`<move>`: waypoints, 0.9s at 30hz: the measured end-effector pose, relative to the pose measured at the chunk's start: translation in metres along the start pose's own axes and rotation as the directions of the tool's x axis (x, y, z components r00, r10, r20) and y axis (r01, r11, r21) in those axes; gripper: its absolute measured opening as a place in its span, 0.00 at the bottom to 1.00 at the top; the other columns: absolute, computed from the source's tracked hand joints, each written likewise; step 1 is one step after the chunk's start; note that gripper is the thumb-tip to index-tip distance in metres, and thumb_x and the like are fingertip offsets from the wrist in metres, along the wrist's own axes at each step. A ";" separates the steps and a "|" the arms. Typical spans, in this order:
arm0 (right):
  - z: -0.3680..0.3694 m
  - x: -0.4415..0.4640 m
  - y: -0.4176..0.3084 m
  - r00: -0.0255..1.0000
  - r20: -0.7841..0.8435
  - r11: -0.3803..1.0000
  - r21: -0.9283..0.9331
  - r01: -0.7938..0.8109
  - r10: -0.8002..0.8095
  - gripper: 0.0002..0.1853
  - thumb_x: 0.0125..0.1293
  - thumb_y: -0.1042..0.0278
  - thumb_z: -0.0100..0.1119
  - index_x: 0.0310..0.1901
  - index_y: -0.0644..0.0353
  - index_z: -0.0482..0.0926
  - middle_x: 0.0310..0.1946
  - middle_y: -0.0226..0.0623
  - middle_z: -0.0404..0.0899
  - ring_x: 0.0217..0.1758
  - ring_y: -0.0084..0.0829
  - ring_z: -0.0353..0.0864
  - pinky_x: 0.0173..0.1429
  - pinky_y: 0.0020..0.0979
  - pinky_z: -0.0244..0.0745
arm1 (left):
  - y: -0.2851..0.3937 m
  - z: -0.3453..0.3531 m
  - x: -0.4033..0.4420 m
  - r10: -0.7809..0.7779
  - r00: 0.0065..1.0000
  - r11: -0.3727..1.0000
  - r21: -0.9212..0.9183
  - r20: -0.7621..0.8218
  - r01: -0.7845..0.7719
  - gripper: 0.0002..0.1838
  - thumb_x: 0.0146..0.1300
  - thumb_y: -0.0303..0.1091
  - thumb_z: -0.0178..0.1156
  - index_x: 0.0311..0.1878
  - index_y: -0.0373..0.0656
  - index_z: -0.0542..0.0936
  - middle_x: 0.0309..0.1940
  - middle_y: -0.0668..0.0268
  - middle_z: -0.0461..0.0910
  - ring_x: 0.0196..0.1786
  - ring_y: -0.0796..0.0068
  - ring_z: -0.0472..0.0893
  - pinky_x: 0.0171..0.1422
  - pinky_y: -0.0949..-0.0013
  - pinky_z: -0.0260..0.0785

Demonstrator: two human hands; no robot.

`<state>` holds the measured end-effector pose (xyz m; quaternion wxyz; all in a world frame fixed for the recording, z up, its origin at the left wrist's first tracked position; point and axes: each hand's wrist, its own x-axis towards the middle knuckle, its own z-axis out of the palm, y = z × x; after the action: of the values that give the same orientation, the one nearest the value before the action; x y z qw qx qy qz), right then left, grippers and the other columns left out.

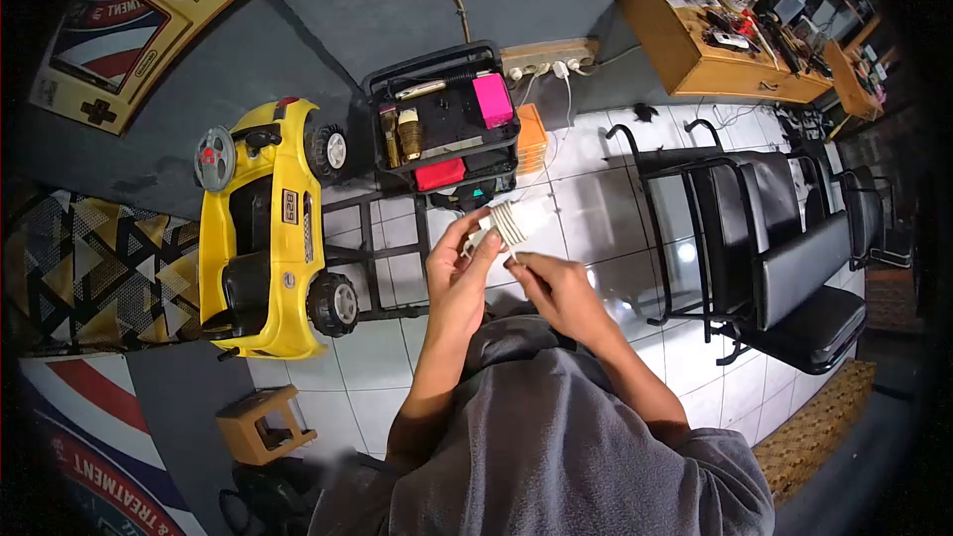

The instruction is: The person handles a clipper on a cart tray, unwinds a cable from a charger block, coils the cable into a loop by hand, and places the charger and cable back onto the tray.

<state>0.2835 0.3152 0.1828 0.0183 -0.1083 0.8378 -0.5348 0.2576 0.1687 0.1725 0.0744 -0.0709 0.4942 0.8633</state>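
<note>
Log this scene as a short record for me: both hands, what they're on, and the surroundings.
Left-hand grip: closed around the coiled white cable
Right-hand grip: fingertips by the coil's lower edge; pinch unclear
Beside the coil: white block, too bright to identify
Ahead: black cart carrying a pink box
Left: yellow ride-on toy car
Right: black padded chairs
Floor: white tiles

A yellow toy car (286, 256) stands near a black cart (452, 119) that holds a pink box (492, 101).
</note>
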 end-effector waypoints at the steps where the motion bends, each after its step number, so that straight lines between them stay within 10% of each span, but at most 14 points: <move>1: 0.001 -0.003 -0.002 1.000 0.021 1.000 0.001 -0.017 0.017 0.08 0.65 0.70 0.54 0.37 0.66 0.77 0.27 0.54 0.77 0.31 0.52 0.78 0.35 0.40 0.71 | -0.003 0.000 0.002 0.002 1.000 1.000 -0.001 0.002 -0.002 0.19 0.64 0.25 0.59 0.57 0.32 0.71 0.49 0.60 0.75 0.49 0.78 0.76 0.54 0.75 0.69; 4: -0.006 -0.007 -0.008 0.997 0.038 0.997 -0.035 -0.065 0.066 0.08 0.65 0.70 0.54 0.40 0.65 0.77 0.26 0.52 0.78 0.30 0.51 0.78 0.35 0.42 0.72 | -0.014 -0.001 0.003 0.186 0.982 0.925 0.335 0.008 -0.178 0.17 0.65 0.28 0.58 0.55 0.35 0.71 0.49 0.60 0.74 0.47 0.79 0.76 0.51 0.77 0.69; 9: -0.026 -0.010 -0.032 0.983 0.054 0.984 0.014 -0.178 0.177 0.08 0.63 0.74 0.54 0.42 0.64 0.78 0.25 0.46 0.80 0.28 0.46 0.81 0.35 0.37 0.75 | -0.019 0.002 0.004 0.214 0.975 0.954 0.227 -0.056 -0.196 0.17 0.64 0.29 0.59 0.54 0.35 0.72 0.49 0.59 0.74 0.39 0.79 0.78 0.40 0.78 0.71; 11: -0.035 -0.010 -0.042 0.953 0.215 0.973 0.042 -0.226 0.213 0.10 0.62 0.78 0.54 0.45 0.64 0.79 0.25 0.41 0.81 0.28 0.33 0.83 0.35 0.30 0.76 | -0.019 -0.009 0.005 0.127 0.991 0.849 0.519 -0.031 -0.093 0.15 0.64 0.25 0.58 0.53 0.33 0.71 0.49 0.59 0.74 0.51 0.75 0.76 0.52 0.73 0.75; 15: -0.034 -0.010 -0.021 0.991 0.120 0.949 0.298 -0.100 0.066 0.08 0.62 0.79 0.55 0.43 0.67 0.79 0.28 0.36 0.81 0.28 0.18 0.77 0.34 0.22 0.74 | -0.022 -0.010 0.002 0.323 0.929 0.671 0.648 0.181 -0.359 0.17 0.57 0.28 0.66 0.50 0.38 0.78 0.46 0.66 0.78 0.37 0.82 0.78 0.35 0.80 0.69; 18: -0.036 -0.002 -0.002 0.987 -0.004 0.795 0.593 -0.128 0.162 0.07 0.66 0.74 0.55 0.41 0.69 0.79 0.29 0.34 0.81 0.27 0.19 0.76 0.34 0.21 0.72 | -0.011 -0.006 -0.006 0.064 0.982 0.862 0.487 0.175 -0.143 0.17 0.57 0.27 0.66 0.50 0.38 0.79 0.45 0.68 0.78 0.35 0.88 0.73 0.34 0.83 0.66; 20: -0.035 0.003 0.011 0.985 -0.137 0.908 0.418 -0.039 0.106 0.08 0.67 0.73 0.55 0.41 0.69 0.78 0.28 0.34 0.80 0.28 0.19 0.76 0.34 0.21 0.72 | 0.003 -0.005 -0.010 -0.152 0.959 0.839 0.544 0.238 -0.002 0.18 0.59 0.26 0.64 0.53 0.37 0.77 0.41 0.70 0.78 0.37 0.91 0.70 0.36 0.85 0.64; 27: -0.007 0.009 -0.012 0.905 -0.298 0.799 0.597 -0.071 0.303 0.09 0.69 0.70 0.53 0.41 0.69 0.76 0.27 0.33 0.76 0.27 0.19 0.77 0.30 0.21 0.74 | -0.011 0.023 -0.018 0.039 0.989 0.997 0.061 0.141 -0.048 0.26 0.63 0.24 0.59 0.63 0.35 0.64 0.47 0.67 0.76 0.48 0.82 0.75 0.49 0.78 0.71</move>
<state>0.2759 0.3148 0.1978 -0.0582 0.0927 0.6318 -0.7674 0.2759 0.1924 0.1783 0.0923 0.0031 0.5165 0.8513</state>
